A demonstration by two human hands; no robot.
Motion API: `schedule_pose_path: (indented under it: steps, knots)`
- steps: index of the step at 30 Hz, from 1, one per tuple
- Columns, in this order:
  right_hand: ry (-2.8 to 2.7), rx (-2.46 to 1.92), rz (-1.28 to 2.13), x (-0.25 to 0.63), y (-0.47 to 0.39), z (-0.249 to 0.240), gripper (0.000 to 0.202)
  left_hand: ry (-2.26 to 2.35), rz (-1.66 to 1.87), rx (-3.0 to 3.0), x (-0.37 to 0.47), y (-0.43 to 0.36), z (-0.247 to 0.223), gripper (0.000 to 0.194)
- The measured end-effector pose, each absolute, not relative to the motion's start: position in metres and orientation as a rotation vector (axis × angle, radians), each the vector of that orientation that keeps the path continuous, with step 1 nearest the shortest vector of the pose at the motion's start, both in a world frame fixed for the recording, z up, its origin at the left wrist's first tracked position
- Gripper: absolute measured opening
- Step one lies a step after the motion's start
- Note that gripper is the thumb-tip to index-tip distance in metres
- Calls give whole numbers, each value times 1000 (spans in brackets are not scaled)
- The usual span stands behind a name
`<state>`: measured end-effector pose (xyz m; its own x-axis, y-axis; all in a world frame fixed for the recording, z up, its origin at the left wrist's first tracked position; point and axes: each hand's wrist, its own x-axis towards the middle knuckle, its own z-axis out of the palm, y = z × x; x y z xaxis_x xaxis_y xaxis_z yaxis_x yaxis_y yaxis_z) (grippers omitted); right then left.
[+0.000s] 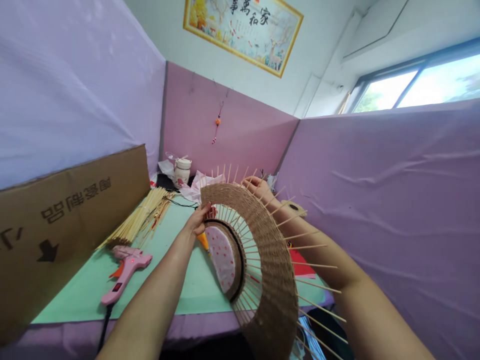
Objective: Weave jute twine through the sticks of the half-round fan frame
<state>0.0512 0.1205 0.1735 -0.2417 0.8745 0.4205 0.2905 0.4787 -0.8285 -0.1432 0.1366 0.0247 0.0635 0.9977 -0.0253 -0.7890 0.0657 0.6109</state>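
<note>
A half-round woven piece (262, 230) is held up over the table, with thin sticks fanning out through a wide brown twine band. At its centre lies a half-round pad of white cloth with red dots (221, 255), bordered by brown and black bands. My left hand (200, 218) is closed on the woven piece at its left side, thumb on the near face. Up at the outer stick tips, beyond the band's top edge, my right hand (258, 186) has its fingers pinched together. What sits between those fingertips is too small to make out.
On the left, a pink glue gun (127, 270) lies near a bundle of thin sticks (138, 215), beside an upright cardboard sheet (75, 220). A white jar (182, 171) stands at the back. A tape roll (294, 207) and red cloth (303, 262) are to the right. Partitions surround the table.
</note>
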Motion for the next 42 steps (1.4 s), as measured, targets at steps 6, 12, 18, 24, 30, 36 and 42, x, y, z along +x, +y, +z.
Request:
schedule_pose_path:
  steps: [6,12,18,24,30,36,42]
  knots:
    - [-1712,-924,739,67,146,190,32,507,1417,516,-140,133,28,28]
    - [-1767,-915,808,68,142,200,34,484,1416,512,-139,131,30,31]
    - [-1838,-961,909,65,137,208,34,468,1432,497,-140,131,29,32]
    - [-1945,-1055,939,60,114,211,26,452,1425,510,-141,132,27,35]
    - [-1950,-1144,867,55,122,204,24,452,1429,525,-141,133,25,32]
    - [-1961,-1147,928,56,122,195,26,468,1427,524,-141,133,26,28]
    - [-1940,-1118,1013,59,106,191,23,473,1425,510,-141,131,30,22]
